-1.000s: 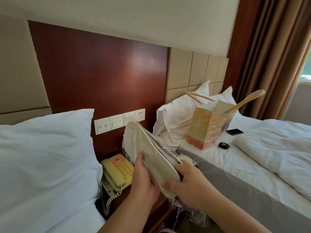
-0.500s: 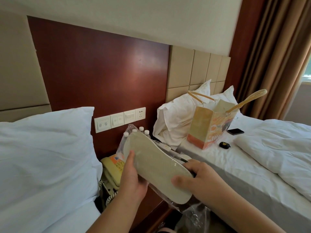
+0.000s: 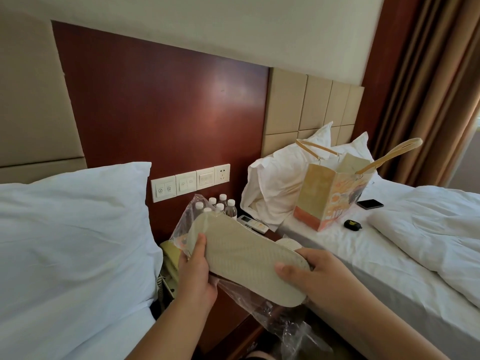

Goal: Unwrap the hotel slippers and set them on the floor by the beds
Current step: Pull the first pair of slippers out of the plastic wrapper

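Between the two beds, we hold the flat beige slipper [image 3: 246,261] sole-up, left hand [image 3: 196,271] and right hand [image 3: 315,275] closed on opposite ends, to slide off its clear plastic wrapper [image 3: 275,318] hanging beneath.

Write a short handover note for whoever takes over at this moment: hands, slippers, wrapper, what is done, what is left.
Left hand: grips the far end of the slippers, thumb on the sole, at the mouth of the plastic wrapper.
Right hand: grips the near end.
Slippers: held sole-up above the nightstand between the two beds; a second one seems to sit beneath the top one.
Wrapper: still hangs around and under the slippers, loose at both ends.
Done: slippers picked up, wrapper opened or partly off.
Left: pull the wrapper fully clear, then set the slippers on the floor by the beds.
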